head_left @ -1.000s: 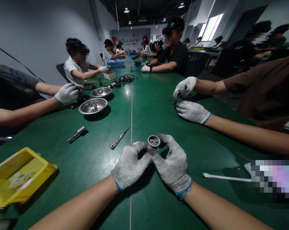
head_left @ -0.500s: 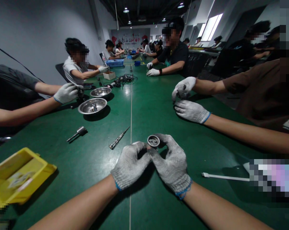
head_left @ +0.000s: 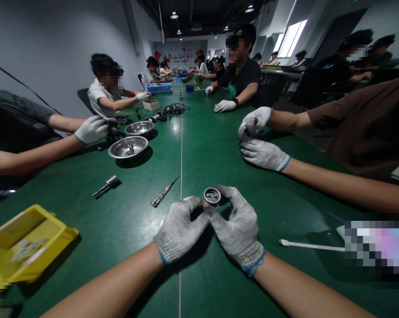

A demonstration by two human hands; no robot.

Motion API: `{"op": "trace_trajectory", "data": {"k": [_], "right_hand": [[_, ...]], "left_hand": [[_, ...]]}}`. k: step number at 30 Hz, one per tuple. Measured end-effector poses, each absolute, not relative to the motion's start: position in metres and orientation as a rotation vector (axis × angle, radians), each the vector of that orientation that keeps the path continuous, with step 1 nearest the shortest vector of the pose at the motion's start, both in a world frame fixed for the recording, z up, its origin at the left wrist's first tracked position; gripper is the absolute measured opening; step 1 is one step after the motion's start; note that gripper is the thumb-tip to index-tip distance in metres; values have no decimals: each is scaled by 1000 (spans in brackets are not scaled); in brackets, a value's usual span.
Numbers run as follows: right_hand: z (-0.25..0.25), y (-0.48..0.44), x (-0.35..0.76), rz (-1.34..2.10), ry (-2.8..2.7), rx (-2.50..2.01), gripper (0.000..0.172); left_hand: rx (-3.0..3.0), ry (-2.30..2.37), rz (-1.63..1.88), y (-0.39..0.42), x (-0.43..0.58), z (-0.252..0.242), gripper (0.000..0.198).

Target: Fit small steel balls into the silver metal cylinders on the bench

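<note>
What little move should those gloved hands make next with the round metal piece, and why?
Probably a slight turn of the small, round, grey metal piece: the grey-gloved left hand and grey-gloved right hand hide much of its sides, while its open end shows.

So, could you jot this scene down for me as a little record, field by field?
Right hand: gloved, holding a round metal part, open end toward the viewer
Left hand: gloved, fingertips close against the right hand; its grip on the part is unclear
Table: green, with a pale line down it
Left side: pointed tool, metal piece with a thin shaft, yellow bin
Farther off: two metal bowls, the nearer holding something metal
</note>
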State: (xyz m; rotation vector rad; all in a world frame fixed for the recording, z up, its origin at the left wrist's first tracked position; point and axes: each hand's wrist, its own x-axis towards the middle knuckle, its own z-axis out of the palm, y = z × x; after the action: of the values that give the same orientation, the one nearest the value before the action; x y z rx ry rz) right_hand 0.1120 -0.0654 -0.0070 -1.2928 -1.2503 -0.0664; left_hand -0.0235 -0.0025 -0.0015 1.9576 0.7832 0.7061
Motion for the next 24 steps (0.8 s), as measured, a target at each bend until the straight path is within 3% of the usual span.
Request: {"op": "trace_trajectory", "data": {"k": [24], "right_hand": [[-6, -66, 112, -73, -1261, -1305, 19]], "left_hand": [[1946, 778, 731, -4, -24, 3, 19]]}}
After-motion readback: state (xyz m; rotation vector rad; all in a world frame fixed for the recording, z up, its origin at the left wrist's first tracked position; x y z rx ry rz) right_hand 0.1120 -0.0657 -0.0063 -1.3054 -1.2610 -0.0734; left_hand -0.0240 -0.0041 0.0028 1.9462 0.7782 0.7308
